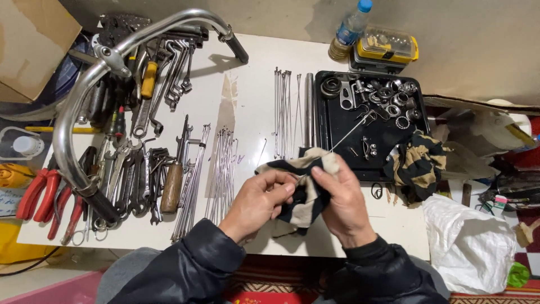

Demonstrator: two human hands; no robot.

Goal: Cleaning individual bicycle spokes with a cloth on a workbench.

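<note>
white table, grey wall, patterned rug

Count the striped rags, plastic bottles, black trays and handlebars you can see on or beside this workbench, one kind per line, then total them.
Striped rags: 2
Plastic bottles: 1
Black trays: 1
Handlebars: 1
Total: 5
</note>
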